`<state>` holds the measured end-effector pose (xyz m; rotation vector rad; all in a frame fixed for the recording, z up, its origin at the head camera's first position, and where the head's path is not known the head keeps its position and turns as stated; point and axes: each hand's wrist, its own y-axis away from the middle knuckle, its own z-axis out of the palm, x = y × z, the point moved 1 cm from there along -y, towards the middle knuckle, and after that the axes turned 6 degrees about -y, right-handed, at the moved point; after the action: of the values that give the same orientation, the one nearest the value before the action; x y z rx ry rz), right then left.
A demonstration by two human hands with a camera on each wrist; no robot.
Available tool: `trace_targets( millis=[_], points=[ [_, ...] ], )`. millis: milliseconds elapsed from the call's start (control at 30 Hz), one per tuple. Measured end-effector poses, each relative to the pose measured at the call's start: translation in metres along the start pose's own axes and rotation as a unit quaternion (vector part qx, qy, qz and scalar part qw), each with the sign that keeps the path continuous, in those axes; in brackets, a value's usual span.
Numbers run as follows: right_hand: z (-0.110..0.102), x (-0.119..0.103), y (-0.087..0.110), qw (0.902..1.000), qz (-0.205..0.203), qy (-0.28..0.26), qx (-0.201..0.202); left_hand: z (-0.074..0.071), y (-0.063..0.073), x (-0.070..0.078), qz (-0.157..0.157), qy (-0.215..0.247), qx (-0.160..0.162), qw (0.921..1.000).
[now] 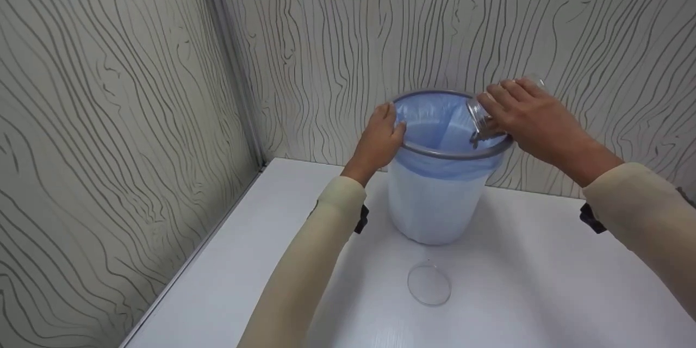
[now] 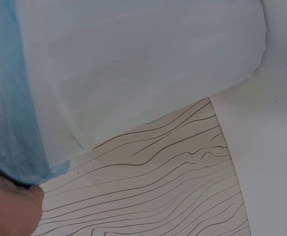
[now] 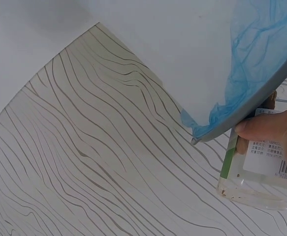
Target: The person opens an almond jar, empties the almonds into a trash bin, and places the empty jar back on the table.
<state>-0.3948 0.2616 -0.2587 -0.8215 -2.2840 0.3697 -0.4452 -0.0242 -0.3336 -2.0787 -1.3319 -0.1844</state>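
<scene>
A white trash can [image 1: 435,206] stands upright, its blue liner [image 1: 427,117] folded over the mouth under a grey rim ring [image 1: 457,155]. My left hand [image 1: 378,137] grips the rim on its left side. In my right hand [image 1: 535,119] is a clear jar [image 3: 254,194] with a white printed label [image 3: 271,157] and a green stripe. It is tilted, its open mouth over the right part of the can. Brown pieces [image 1: 492,129] show near the jar's mouth; the fingers hide much of the jar.
On the white table [image 1: 380,304], in front of the can, lies a round clear lid [image 1: 429,285]. Wood-grain patterned walls [image 1: 326,54] rise behind and to the left, close behind the can. The table's left edge runs along the left wall.
</scene>
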Motion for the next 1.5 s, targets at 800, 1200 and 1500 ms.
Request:
trace_targets(
  millis=[800,1200,1500],
  points=[
    [0.0,0.002,-0.001,0.9982,-0.024,0.036,-0.041,0.001,0.0,-0.001,0.006,-0.002,0.004,1.0],
    [-0.003,-0.003,-0.017,0.9964,-0.041,0.056,-0.049,0.0,0.0,0.002,0.009,-0.007,0.013,0.9998],
    [0.0,-0.01,-0.027,0.9919,-0.049,0.093,-0.071,0.0,0.001,0.003,0.009,-0.006,0.011,0.9999]
  ],
)
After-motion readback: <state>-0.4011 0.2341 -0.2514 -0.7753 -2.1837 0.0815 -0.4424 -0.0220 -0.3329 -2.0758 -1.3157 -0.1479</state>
